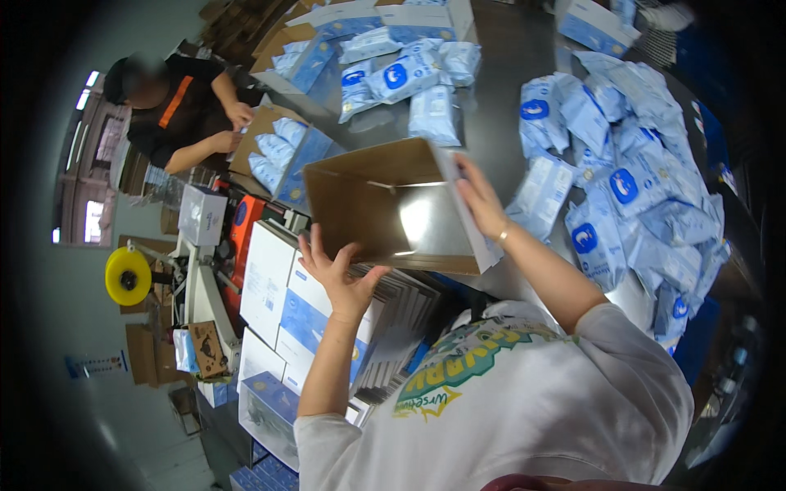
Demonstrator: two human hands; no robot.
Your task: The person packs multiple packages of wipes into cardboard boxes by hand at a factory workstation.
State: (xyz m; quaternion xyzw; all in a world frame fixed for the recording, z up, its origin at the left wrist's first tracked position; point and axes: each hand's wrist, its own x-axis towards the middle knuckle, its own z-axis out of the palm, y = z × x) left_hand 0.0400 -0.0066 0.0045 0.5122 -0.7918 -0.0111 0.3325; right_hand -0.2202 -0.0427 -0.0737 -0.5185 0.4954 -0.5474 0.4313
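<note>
An open cardboard box (356,202), brown inside, is tilted in front of me. A shiny metal surface shows through its far end. My right hand (482,199) grips the box's white right wall, its fingers along the outer side. By the near-left edge of the box, my left hand (341,270) has its fingers spread; whether they touch the cardboard is hard to tell. Soft light-blue packs (408,77) lie on the metal table (491,92) beyond the box. A large heap of similar packs (626,178) lies to the right of my right hand.
Filled boxes (295,162) stand at the far left, where a co-worker (184,110) has both hands at one. Below my left hand are stacked flat cartons (393,319). A machine with a yellow tape roll (128,276) stands left. Another box (595,27) is at the far right.
</note>
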